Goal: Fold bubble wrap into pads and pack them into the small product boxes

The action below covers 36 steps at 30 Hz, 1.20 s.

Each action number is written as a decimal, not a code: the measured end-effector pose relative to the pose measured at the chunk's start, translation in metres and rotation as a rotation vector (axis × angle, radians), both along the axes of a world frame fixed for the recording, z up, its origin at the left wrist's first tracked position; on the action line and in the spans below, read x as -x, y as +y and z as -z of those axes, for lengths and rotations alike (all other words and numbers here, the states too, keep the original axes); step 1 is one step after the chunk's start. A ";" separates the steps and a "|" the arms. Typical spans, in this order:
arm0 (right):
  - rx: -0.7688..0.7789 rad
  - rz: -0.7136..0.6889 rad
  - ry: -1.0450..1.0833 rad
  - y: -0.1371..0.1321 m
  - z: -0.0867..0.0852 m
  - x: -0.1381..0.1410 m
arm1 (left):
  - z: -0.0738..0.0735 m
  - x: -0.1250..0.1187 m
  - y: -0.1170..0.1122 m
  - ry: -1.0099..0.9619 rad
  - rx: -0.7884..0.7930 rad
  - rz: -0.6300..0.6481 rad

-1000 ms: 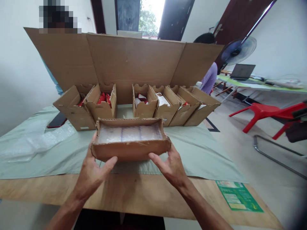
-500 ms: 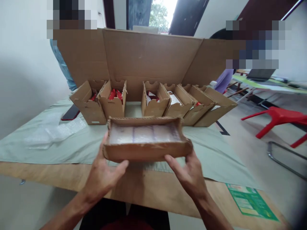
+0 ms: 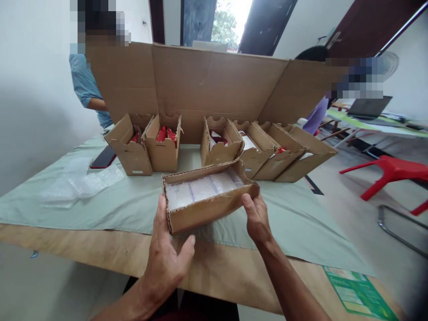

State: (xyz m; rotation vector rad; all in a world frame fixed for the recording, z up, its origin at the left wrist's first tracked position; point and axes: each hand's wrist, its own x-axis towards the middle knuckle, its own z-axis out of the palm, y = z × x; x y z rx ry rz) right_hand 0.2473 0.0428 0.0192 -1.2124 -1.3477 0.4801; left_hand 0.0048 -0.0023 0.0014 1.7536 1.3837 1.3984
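Observation:
A narrow open cardboard box (image 3: 207,209) is tilted in front of me, its right end higher, over the cloth near the table's front. Inside it lie bubble-wrapped white packs (image 3: 203,189). My right hand (image 3: 257,218) is closed on the box's right end, thumb on the front wall; its other fingers are mostly hidden. My left hand (image 3: 170,249) is open at the left end: its fingers reach up along that end and the thumb stands apart from the wall.
Behind stand several cardboard boxes (image 3: 133,158), some with red packets (image 3: 162,133), before a tall cardboard panel (image 3: 214,84). Bubble wrap (image 3: 73,183) and a phone (image 3: 103,157) lie left. A green sheet (image 3: 359,290) is at the right front edge. A person (image 3: 83,84) stands behind the panel.
The box has turned and tilted, its right end now raised and farther back. My left thumb has come away from the front wall, while my right hand has kept its grip.

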 end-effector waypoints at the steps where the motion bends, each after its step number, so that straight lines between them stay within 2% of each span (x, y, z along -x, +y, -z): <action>1: 0.013 -0.027 0.005 0.012 0.003 0.003 | 0.002 0.001 -0.006 0.000 0.011 -0.022; 4: 0.021 -0.117 0.005 0.059 0.002 0.015 | 0.002 0.000 -0.019 -0.016 0.011 -0.065; 7: 0.021 -0.226 -0.015 0.102 -0.005 0.029 | 0.007 -0.009 -0.028 0.005 -0.021 -0.019; 10: 0.030 -0.237 -0.037 0.125 -0.006 0.040 | 0.016 -0.018 -0.031 0.063 -0.071 0.026; 15: 0.018 -0.144 -0.024 0.128 0.007 0.052 | 0.025 -0.029 -0.033 0.099 -0.110 0.023; 20: -0.079 -0.154 0.003 0.126 0.023 0.065 | 0.032 -0.043 -0.036 0.080 -0.079 0.049; 26: 0.019 -0.034 0.145 0.130 0.066 0.065 | 0.036 -0.042 -0.022 0.089 -0.111 0.099; 29: 0.069 -0.030 0.152 0.134 0.083 0.059 | 0.034 -0.045 -0.017 0.119 -0.102 0.105; 32: 0.082 -0.055 0.151 0.136 0.087 0.056 | 0.031 -0.052 -0.015 0.137 -0.080 0.106; 36: 0.071 -0.083 0.137 0.134 0.084 0.056 | 0.031 -0.057 -0.017 0.129 -0.074 0.125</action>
